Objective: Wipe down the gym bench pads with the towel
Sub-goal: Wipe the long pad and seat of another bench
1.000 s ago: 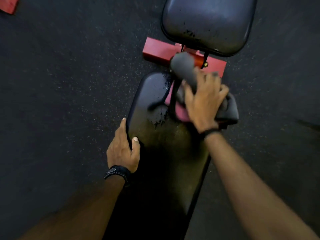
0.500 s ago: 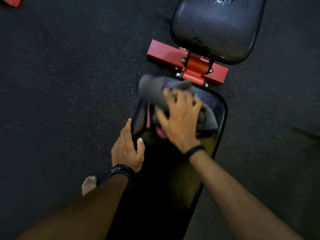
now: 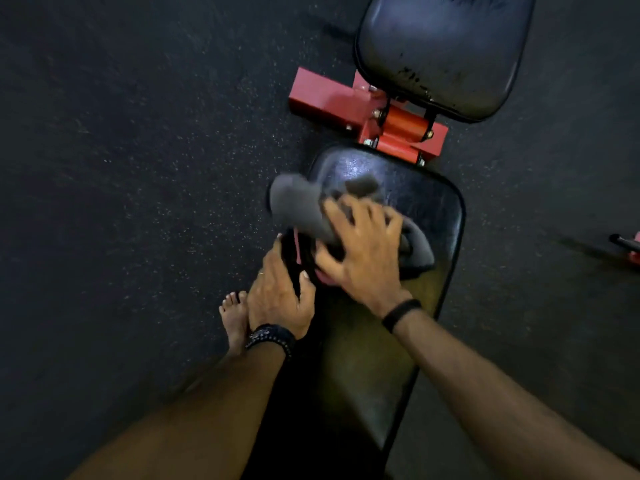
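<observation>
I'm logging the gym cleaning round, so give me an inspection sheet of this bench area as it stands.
Surface: dark speckled rubber floor; long bench pad glossy near its far end.
Job's things: grey towel bunched on the long pad, a pink layer showing beneath; seat pad beyond carries dark smears, apparently unwiped.
Clutter: part of a red item with a dark handle at the right edge.
Hands: right hand presses the towel with spread fingers; left hand grips the pad's left edge.
Cables: nothing seen.
Surroundings: red bench frame between the pads; a bare foot on the floor.
</observation>
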